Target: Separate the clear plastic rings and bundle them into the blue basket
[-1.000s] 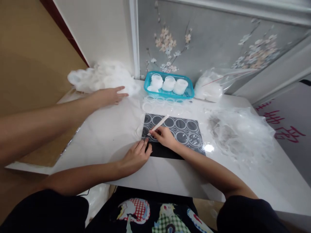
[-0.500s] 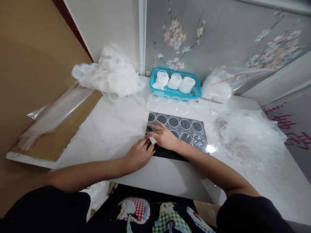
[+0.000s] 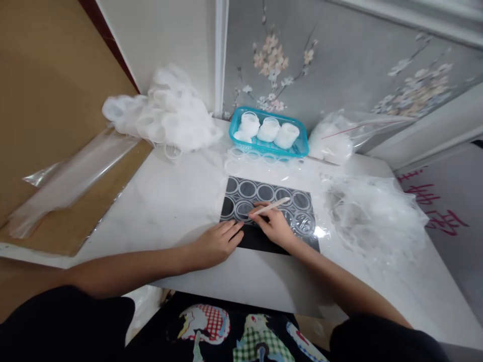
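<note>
A black sheet lies on the white table, covered by a clear plastic film with rows of pale ring outlines. My right hand is closed round a slim white stick, which slants up to the right over the lower row of rings. Its lower end sits between my fingertips, close to the film. At the sheet's left near edge, my left hand rests palm down with its fingers stretched out, fingertips on the film and nothing visibly held.
Behind the sheet stands a blue basket with stacks of white rings. A heap of white rings lies left, above plastic sleeves on cardboard. Crumpled clear film scraps and a filled plastic bag lie right.
My right hand has drawn back to the right from the sheet's left side, and the stick now points up to the right. My left hand's fingers have flattened onto the sheet's edge.
</note>
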Available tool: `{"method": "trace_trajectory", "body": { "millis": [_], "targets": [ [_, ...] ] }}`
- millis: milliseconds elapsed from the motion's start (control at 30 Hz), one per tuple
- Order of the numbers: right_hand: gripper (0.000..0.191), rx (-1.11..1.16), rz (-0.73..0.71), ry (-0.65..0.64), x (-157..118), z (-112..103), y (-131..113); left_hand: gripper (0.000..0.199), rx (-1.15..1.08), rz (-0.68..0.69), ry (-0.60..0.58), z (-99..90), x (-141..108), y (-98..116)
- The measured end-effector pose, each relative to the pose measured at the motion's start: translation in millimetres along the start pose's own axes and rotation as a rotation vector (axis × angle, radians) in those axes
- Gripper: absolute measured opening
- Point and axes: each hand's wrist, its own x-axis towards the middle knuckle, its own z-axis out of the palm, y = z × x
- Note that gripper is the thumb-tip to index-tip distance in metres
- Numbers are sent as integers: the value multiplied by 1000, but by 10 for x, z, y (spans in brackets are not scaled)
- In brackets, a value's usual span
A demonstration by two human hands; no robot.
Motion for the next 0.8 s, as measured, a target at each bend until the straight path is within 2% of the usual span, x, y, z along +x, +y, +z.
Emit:
{"method": "trace_trajectory", "body": {
  "millis": [67,167,600,667,800],
  "targets": [
    [19,41,51,12,-120,80,72,31,-22,46,20,26,22,19],
    [16,56,69,19,-117,109,134,30,-23,46,21,49,45,33],
    [15,-85,-1,43,-124,118,159,27,-52,16,-16,46,78,44],
    [17,-164,-72,52,-184,163,140,26,-66,-4,-14,45,90,44],
    [22,-427,-380,43,-171,185,116,25,-139,-35,-27,27,115,40]
  ]
}}
